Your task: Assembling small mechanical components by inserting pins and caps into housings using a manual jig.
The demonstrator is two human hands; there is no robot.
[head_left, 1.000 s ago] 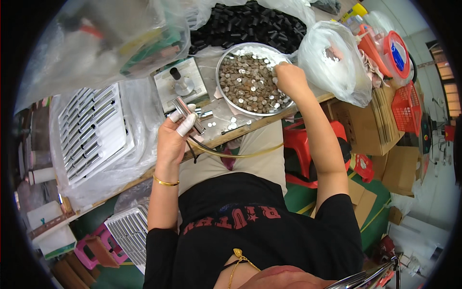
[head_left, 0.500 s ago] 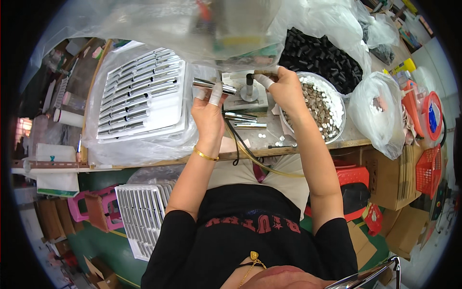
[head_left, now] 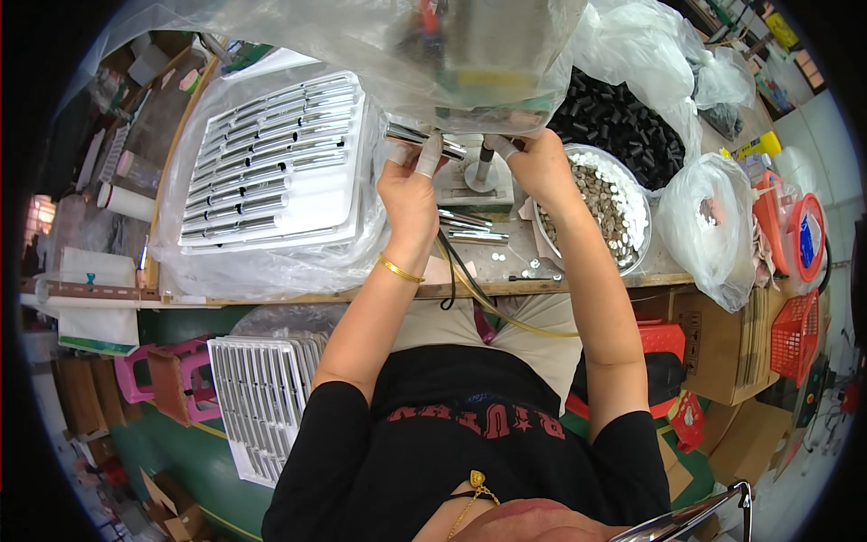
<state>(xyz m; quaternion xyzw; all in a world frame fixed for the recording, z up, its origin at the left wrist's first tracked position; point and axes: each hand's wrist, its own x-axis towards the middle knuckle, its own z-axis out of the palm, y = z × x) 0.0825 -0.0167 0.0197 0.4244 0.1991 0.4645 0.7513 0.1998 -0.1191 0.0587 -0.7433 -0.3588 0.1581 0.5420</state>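
My left hand point(head_left: 411, 194) is closed round a shiny silver tube point(head_left: 404, 135), its thumb and fingers wearing pale finger covers. The tube lies nearly level, left of a small bench fixture point(head_left: 501, 191). From the fixture rises an upright post point(head_left: 483, 172) with a small black cylinder point(head_left: 487, 150) at its top. My right hand point(head_left: 545, 172) pinches at that black cylinder from the right; its fingertips are partly hidden behind the plastic sheet and the thumb. Several more silver tubes point(head_left: 479, 238) lie on the bench just below the fixture.
A white tray point(head_left: 339, 203) of silver tubes lies at left on plastic. To the right stand a bowl point(head_left: 647, 226) of small discs, a bag of black cylinders point(head_left: 623, 126) and a clear bag point(head_left: 700, 230). Plastic sheeting point(head_left: 361, 36) hangs over the far side. Cables cross the bench's front edge.
The whole view has shifted slightly. My right hand has come a little closer to the post and its black cylinder. My left hand still holds the silver tube, near the fixture.
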